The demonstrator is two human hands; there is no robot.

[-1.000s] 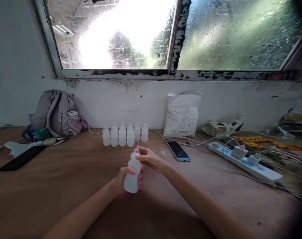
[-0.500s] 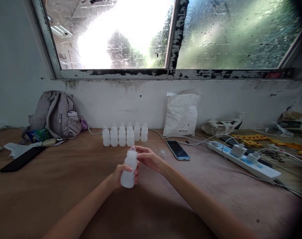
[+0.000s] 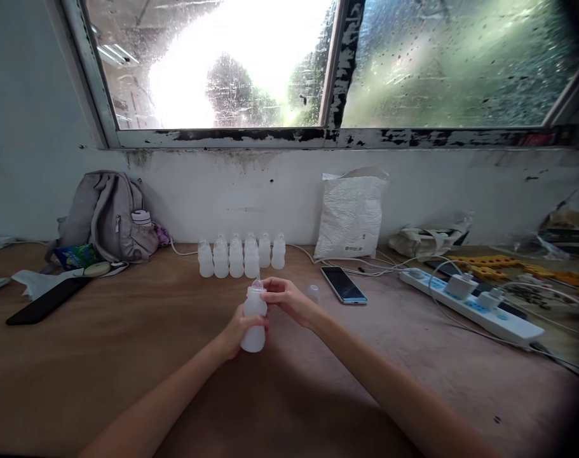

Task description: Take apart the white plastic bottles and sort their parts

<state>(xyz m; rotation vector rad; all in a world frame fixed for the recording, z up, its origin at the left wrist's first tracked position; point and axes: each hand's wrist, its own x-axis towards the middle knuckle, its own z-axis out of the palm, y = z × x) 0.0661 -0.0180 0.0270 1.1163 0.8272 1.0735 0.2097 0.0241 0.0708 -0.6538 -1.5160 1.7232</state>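
A frosted white baby bottle (image 3: 253, 337) with a clear teat stands nearly upright in front of me, held over the table. My left hand (image 3: 239, 329) is closed around its body, thumb across the front. My right hand (image 3: 284, 298) is closed at the bottle's neck, thumb and fingers pinching the collar ring (image 3: 257, 290) just below the teat. Its fingers partly cover the ring's far side. A small clear dome cap (image 3: 313, 292) lies on the table just beyond my right wrist. Several similar bottles (image 3: 236, 257) with clear tops stand in rows near the wall.
A phone (image 3: 343, 285) lies right of the cap. Farther right are a white power strip (image 3: 470, 308) with plugs and loose cables. A white plastic package (image 3: 350, 216) leans on the wall. At the left sit a grey backpack (image 3: 112, 219) and a black flat case (image 3: 48, 302).
The bottle has become more upright and shifted slightly right. My right fingers have closed in on its collar, while my left hand keeps its hold. The view has shifted slightly.
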